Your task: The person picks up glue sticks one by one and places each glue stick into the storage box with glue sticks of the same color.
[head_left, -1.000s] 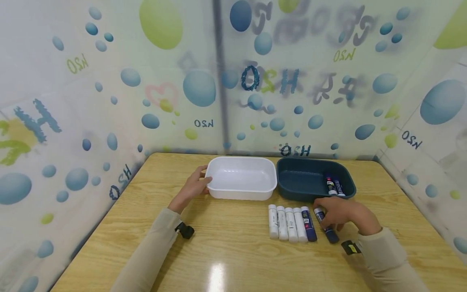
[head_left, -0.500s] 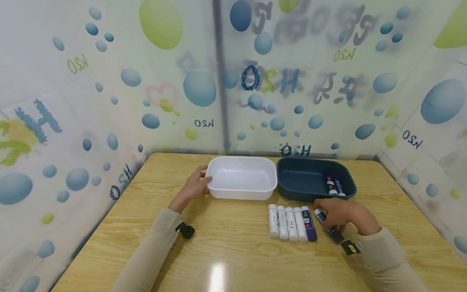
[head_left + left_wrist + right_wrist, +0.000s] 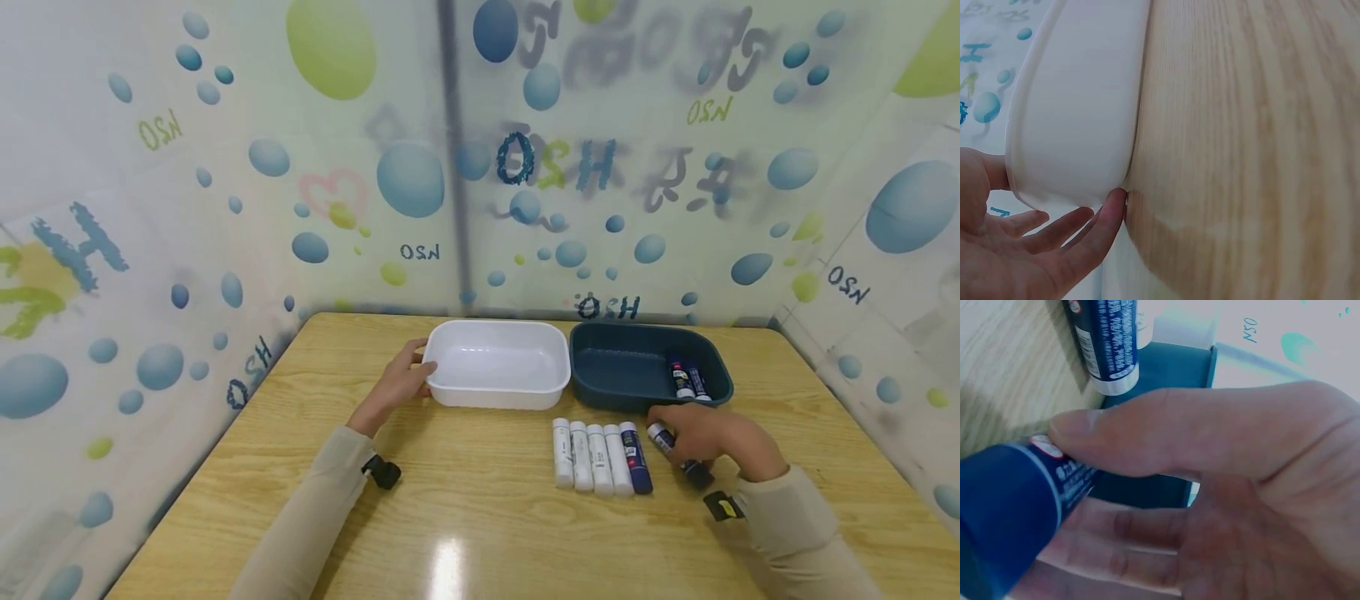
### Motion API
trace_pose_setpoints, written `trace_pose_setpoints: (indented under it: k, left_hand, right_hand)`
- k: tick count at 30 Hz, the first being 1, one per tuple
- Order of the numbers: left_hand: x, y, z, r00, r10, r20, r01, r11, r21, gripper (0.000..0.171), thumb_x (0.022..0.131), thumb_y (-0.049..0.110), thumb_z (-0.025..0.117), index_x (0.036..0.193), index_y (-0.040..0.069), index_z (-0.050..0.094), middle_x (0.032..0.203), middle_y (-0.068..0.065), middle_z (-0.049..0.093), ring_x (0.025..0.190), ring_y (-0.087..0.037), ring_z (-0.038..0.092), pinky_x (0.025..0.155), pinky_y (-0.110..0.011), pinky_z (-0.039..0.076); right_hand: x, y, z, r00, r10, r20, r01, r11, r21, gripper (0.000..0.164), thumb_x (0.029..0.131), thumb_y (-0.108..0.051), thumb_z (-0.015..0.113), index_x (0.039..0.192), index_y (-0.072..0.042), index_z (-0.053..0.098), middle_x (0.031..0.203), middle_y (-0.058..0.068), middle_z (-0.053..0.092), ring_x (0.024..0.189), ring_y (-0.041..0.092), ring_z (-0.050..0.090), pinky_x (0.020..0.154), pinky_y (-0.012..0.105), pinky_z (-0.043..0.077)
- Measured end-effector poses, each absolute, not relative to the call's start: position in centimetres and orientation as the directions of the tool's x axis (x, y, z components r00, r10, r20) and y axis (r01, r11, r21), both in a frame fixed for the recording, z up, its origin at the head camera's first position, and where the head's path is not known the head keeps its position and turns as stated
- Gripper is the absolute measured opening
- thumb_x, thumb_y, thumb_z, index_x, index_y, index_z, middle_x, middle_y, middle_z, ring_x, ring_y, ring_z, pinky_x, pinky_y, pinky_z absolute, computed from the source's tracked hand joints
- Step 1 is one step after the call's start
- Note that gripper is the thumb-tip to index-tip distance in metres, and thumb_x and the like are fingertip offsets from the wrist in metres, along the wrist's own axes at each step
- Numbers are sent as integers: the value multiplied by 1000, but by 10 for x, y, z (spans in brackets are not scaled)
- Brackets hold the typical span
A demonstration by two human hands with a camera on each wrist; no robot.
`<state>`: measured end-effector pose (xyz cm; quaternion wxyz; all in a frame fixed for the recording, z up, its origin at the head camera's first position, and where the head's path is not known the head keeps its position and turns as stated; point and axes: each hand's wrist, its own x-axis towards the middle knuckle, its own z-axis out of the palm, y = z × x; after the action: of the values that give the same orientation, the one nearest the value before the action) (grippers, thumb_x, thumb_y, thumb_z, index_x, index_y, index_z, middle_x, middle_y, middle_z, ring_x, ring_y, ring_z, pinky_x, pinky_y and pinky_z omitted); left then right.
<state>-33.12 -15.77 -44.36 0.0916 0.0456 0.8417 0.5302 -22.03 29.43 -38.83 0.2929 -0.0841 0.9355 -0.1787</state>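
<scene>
Here at the table's right side, the held tube (image 3: pixel 1010 506) is lying slantwise in the right hand (image 3: pixel 697 435), just in front of the blue bin (image 3: pixel 615 367). That hand is gripping it, the thumb pressing on the label from 1 side and the fingers coming round from the other. The tube's white end is pointing away from the person toward the bin, its dark blue end back toward the wrist. Whether it is touching the table (image 3: pixel 480 500), I'm not able to tell.

Just left of it, 5 more are lying side by side in a row: 4 white tubes (image 3: pixel 597 460), then 1 blue tube (image 3: pixel 636 460) closing the line at the right. Its white end, too, is facing the blue bin. Inside that bin, at the right end, 2 stored tubes (image 3: pixel 682 382) are resting next to each other, white ends toward the front wall.

Over to the left, the white bin (image 3: pixel 495 367) is standing right beside the blue bin. The left hand (image 3: pixel 393 383) is pinching its left end, thumb hooking over the rim, fingers pressing the outside.

Both arms are wearing beige sleeves (image 3: pixel 315 492), each wrist carrying a small black camera (image 3: pixel 382 472). Behind everything, the wall (image 3: pixel 420 275) is showing blue and green ovals, with mirrored "H2O" lettering running across it.
</scene>
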Motion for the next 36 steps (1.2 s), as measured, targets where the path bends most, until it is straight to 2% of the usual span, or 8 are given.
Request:
trace_pose_setpoints:
  k: [8,14,21,28,32,36]
  left_hand:
    - [-332,-157,-443,-978,177,-106,-18,437,899,60,108,22,52,162,12,28,149,-29,47,113,-33,66,84,-38,63]
    - [-331,-157,-442,-979,172,-113,-27,438,898,60,108,23,52,162,14,28,148,-27,48,112,-32,66,84,-37,62]
    - [-331,-156,-442,-979,167,-116,-28,454,890,61,108,24,52,162,14,28,148,-26,48,113,-32,65,82,-34,62]
    - [-331,-157,-441,-980,167,-105,-17,454,891,60,108,24,51,162,13,28,149,-27,48,112,-31,65,83,-35,62]
    - [-331,-157,-442,-980,170,-101,-14,451,892,60,108,24,51,162,12,28,149,-27,48,112,-31,65,84,-35,62]
    - [-331,-156,-442,-980,171,-103,-15,450,893,60,108,24,52,162,12,28,149,-28,48,112,-31,66,84,-36,62]
  right_hand:
    - [-218,296,-382,-820,-299,-487,-100,914,-393,46,88,-1,69,130,-15,55,101,9,56,81,23,56,62,34,49]
    - [-218,294,-381,-843,-343,-414,-173,902,-395,47,89,-1,69,132,-14,56,99,5,58,82,21,55,66,34,45]
    - [-216,295,-379,-857,-376,-353,-217,884,-414,48,89,-6,71,134,-13,56,91,3,56,78,18,52,64,32,43]
    - [-218,295,-377,-848,-460,-265,-314,837,-449,48,89,-9,72,135,-12,56,81,-1,52,68,12,47,60,26,38]
    - [-219,296,-375,-843,-484,-232,-331,809,-486,48,92,-12,72,138,-10,56,77,-3,52,64,10,46,59,25,38]
    - [-217,297,-373,-845,-490,-217,-325,790,-519,49,94,-16,71,140,-10,55,80,-2,55,65,9,49,59,26,41]
